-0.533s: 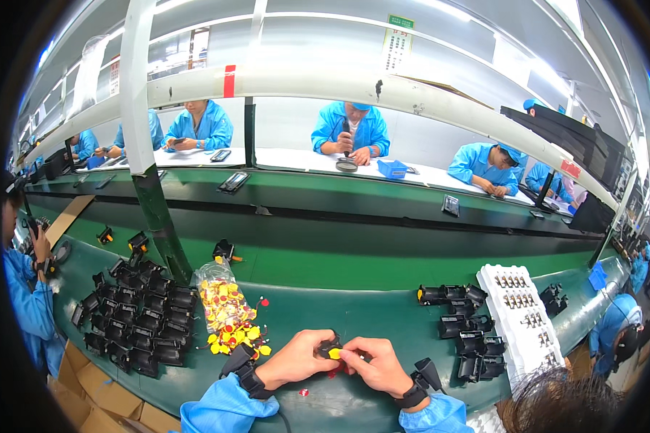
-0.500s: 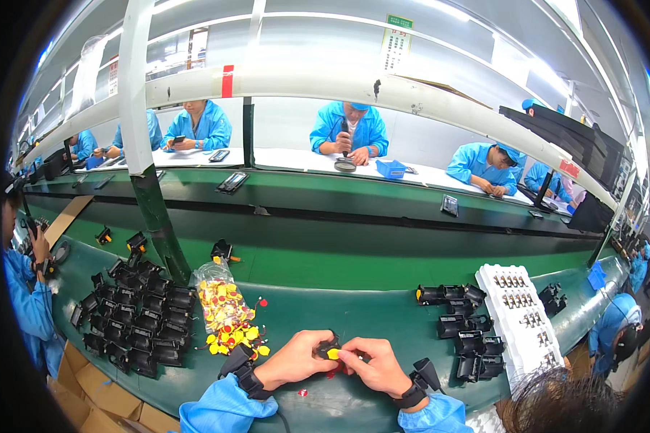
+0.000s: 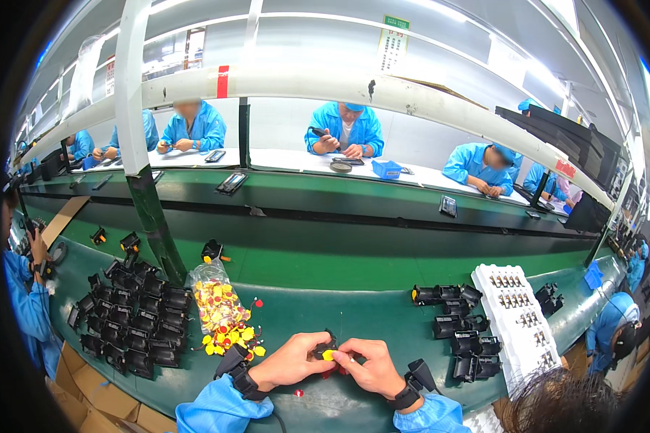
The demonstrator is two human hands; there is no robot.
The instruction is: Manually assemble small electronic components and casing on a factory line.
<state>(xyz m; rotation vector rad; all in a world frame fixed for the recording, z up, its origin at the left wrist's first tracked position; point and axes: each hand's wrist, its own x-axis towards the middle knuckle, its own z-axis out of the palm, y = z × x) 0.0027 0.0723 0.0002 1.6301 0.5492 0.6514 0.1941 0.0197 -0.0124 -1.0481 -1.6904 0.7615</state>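
My left hand (image 3: 292,363), closed, grips a small black plastic part (image 3: 323,346) that is mostly hidden by the fingers. My right hand (image 3: 374,368) pinches a yellow flat piece (image 3: 328,355) with thumb and forefinger against the near side of that part. Something red shows just below the fingertips. Left of my hands lies a clear plastic bag (image 3: 211,278) of yellow and red pieces, with loose yellow pieces (image 3: 232,336) spilled at its mouth. A small red scrap (image 3: 298,393) rests near my left wrist.
Rows of black plastic housings (image 3: 133,317) cover the left of the green table; more housings (image 3: 466,325) stand at the right. Beside them is a white foam tray (image 3: 502,299) of small metal parts. A post (image 3: 155,224) rises behind the left pile. Co-workers (image 3: 347,130) sit opposite.
My hands keep nearly the same grip, the yellow piece still at the black part. The whole view has shifted slightly. Across the bench, a co-worker's hand with a black tool has moved left.
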